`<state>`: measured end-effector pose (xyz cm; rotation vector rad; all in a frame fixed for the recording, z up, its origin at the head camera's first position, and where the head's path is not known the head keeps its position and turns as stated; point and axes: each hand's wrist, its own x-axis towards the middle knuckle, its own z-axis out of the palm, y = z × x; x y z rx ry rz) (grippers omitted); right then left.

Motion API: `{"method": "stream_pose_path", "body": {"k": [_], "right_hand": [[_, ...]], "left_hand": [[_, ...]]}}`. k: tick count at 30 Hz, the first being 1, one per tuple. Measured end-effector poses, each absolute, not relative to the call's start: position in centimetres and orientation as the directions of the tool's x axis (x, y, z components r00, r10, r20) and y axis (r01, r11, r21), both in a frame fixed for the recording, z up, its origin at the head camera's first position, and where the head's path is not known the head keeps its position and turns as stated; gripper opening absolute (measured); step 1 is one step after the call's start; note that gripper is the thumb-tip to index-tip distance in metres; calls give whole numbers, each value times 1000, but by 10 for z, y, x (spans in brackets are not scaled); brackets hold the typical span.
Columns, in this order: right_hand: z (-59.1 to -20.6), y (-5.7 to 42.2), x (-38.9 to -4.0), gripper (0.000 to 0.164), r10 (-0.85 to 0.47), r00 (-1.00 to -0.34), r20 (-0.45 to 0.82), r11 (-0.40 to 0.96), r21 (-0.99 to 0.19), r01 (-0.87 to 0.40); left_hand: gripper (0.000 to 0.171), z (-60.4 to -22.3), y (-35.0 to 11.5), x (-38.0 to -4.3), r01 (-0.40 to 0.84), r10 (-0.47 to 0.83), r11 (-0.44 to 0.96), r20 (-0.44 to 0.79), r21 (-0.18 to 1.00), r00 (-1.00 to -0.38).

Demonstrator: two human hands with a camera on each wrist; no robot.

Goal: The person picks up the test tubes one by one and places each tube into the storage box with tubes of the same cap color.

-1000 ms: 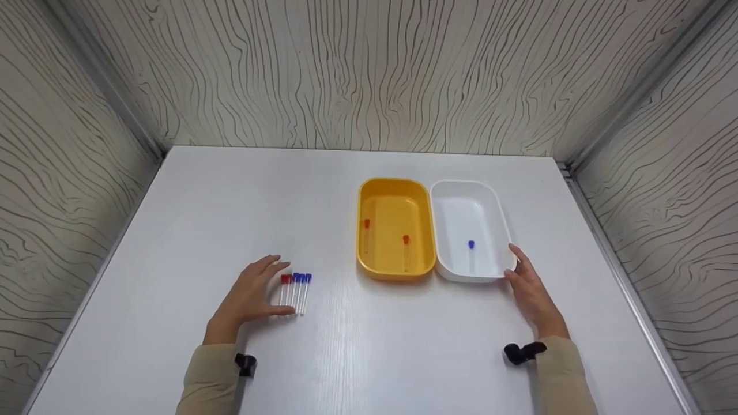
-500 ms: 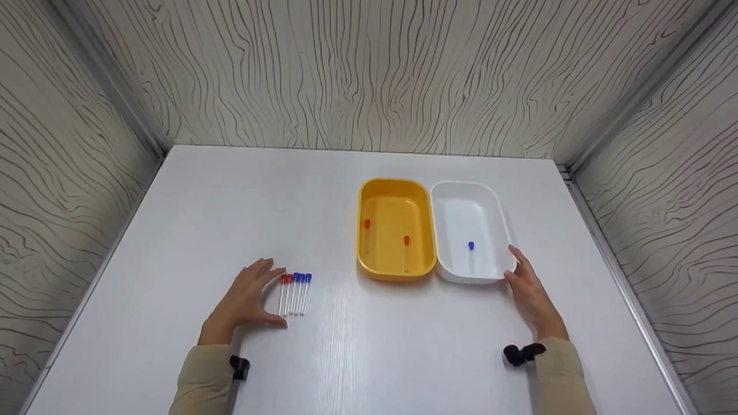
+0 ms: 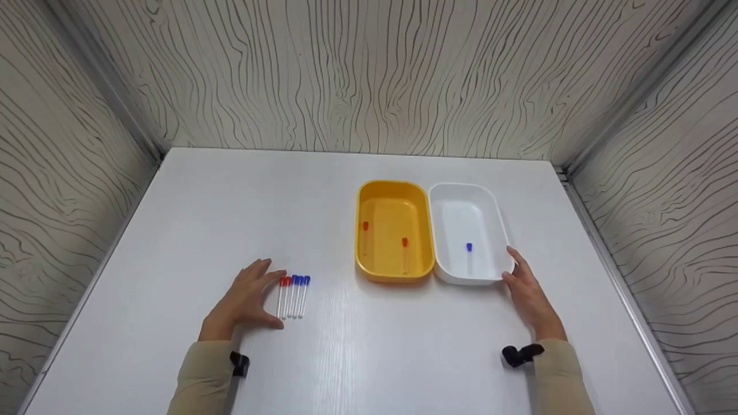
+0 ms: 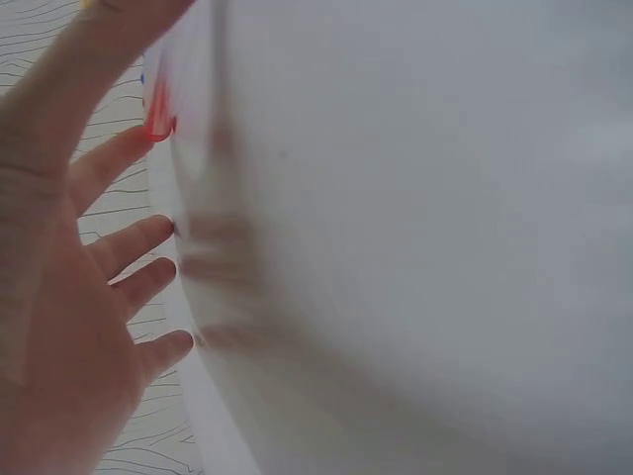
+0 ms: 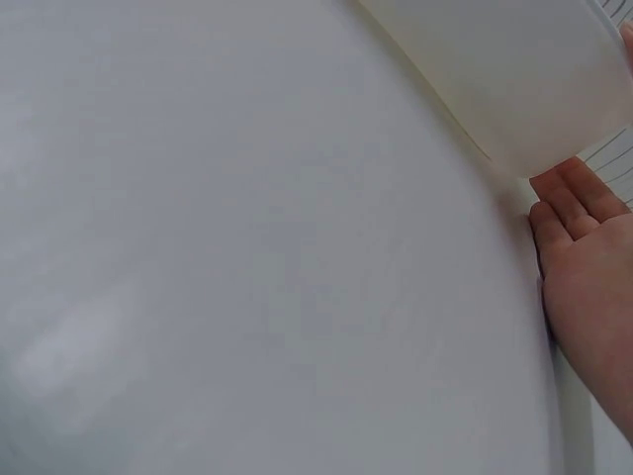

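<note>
Several slim clear test tubes [image 3: 294, 302] with red and blue caps lie side by side in a row on the white table. My left hand [image 3: 245, 300] curves around the row's left side, thumb and fingers spread. Its index fingertip is right at a red cap [image 4: 158, 117], as the left wrist view shows; the thumb is near the tubes' lower ends. My right hand [image 3: 530, 300] holds the near right corner of a white plastic bin [image 3: 461, 216], thumb and index finger at the rim. The other fingers lie beside its base in the right wrist view.
A yellow bin [image 3: 395, 216] stands against the white bin's left side, holding two red-capped tubes [image 3: 405, 256]. One blue-capped tube [image 3: 469, 248] lies in the white bin. Wood-patterned panels [image 3: 346, 75] rise behind and beside the table [image 3: 230, 196].
My left hand has drawn back slightly to the left, its thumb moving off the tubes' lower ends. The right hand and both bins keep their places.
</note>
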<state>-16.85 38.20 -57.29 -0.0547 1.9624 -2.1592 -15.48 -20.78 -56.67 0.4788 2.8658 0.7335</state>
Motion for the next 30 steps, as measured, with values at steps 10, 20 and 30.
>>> {"method": "stream_pose_path", "body": {"k": [10,20,30], "right_hand": [[-574,382,-169,68,-177,-975,-133,-75,-986,148],[-573,382,-169,68,-176,-975,-134,-82,-985,150],[-572,383,-170,67,-180,-975,-127,-64,-988,140]], "left_hand": [[91,-567,-209,-157,251,329,837,-83,486,-941],[90,-565,-210,-159,313,358,821,-4,477,-934],[95,-553,-211,-162,289,339,823,-15,488,-941]]}}
